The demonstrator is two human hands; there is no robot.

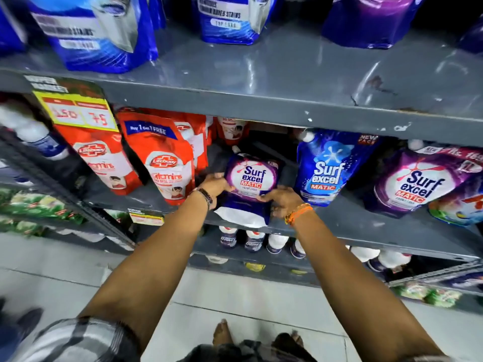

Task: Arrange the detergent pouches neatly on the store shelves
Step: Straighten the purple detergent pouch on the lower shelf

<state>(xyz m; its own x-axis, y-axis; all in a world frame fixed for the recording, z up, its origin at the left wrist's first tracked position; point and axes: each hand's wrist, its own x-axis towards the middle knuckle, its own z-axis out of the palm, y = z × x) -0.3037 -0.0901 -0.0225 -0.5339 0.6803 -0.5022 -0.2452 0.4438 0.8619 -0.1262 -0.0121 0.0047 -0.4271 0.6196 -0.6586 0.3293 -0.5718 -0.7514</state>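
A small purple Surf excel Matic pouch (251, 178) leans back on the grey middle shelf (352, 226), its white base at the shelf's front edge. My left hand (215, 188) grips its left side and my right hand (283, 199) grips its lower right side. To its right stand a blue Surf excel pouch (326, 168) and a larger purple Surf excel pouch (418, 184). Both hands are shut on the small purple pouch.
Red Lifebuoy pouches (164, 158) stand left of my hands, under a yellow price tag (78, 111). Blue pouches (99, 30) and a purple pouch (371, 19) sit on the upper shelf (261, 82). Bottles (254, 240) line the shelf below. My feet are on the tiled floor (235, 296).
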